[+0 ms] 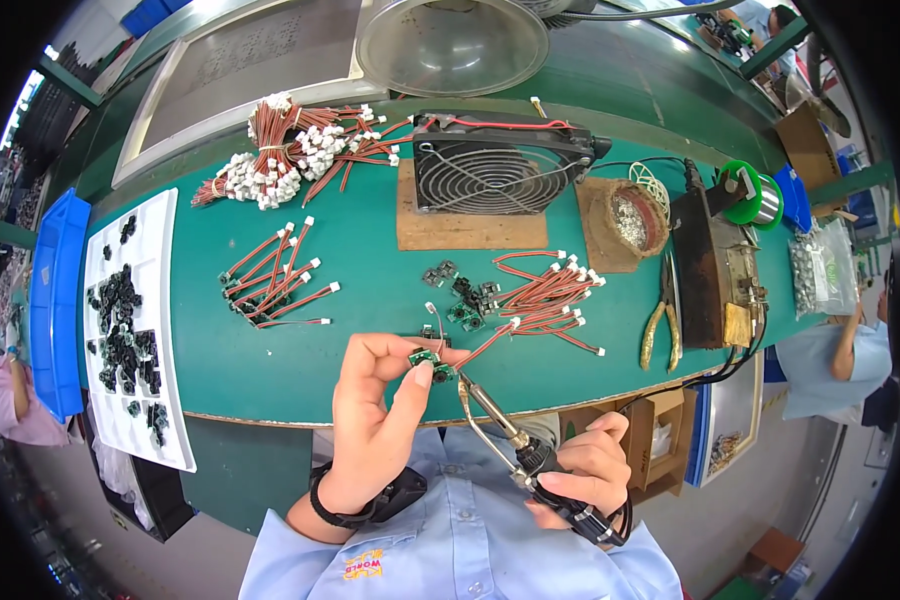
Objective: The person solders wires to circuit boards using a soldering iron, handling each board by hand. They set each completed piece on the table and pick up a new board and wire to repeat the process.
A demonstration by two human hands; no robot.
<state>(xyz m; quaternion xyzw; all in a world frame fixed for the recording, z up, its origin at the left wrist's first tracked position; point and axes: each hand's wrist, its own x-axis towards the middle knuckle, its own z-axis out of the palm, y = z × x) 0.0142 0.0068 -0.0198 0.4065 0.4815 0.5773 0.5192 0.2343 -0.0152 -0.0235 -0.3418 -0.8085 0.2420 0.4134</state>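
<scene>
My left hand (375, 415) pinches a small green circuit board (428, 362) between thumb and fingers, just above the near edge of the green bench (370, 270). A red lead (488, 343) runs from the board toward a pile of red wires with white plugs (548, 297). In my right hand (580, 470) is a soldering iron (500, 420), its tip close to the board. Several loose small boards (462, 295) lie just beyond.
Bundles of red wire leads (290, 150) lie at the back left and centre left (275, 280). A white tray (170, 330) holds black parts. A fan (500, 160), solder spool (745, 195), iron stand (715, 270), pliers (662, 320) and blue bin (55, 300) surround the spot.
</scene>
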